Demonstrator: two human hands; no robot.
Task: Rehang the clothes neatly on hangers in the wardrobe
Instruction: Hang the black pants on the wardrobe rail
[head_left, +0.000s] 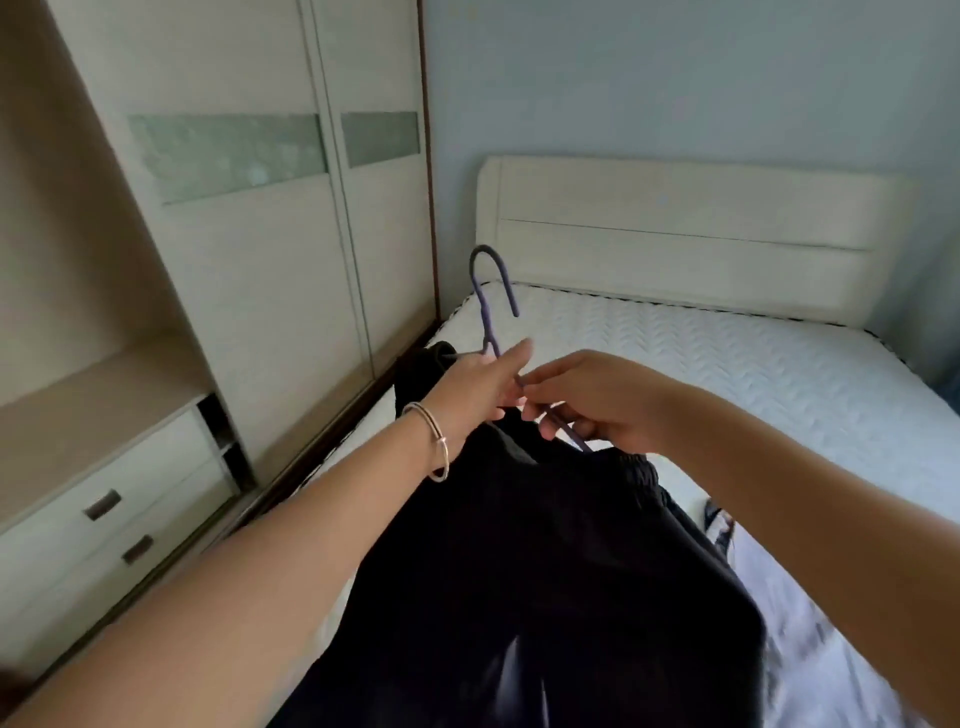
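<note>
A black garment with an elastic waistband (545, 561) hangs from a purple wire hanger (491, 291), held up over the bed. The hanger's hook points up. My left hand (478, 389), with a bangle on the wrist, holds the hanger near its neck, forefinger stretched out. My right hand (592, 400) pinches the hanger's right arm just above the waistband. The lower part of the hanger is hidden by the hands and the cloth.
The wardrobe (249, 270) stands to the left with two sliding doors shut and an open section at the far left. Drawers (104, 519) sit below it. A bed with a white mattress (753, 374) and a cream headboard (685, 234) lies ahead. Patterned cloth (722, 525) lies on it at right.
</note>
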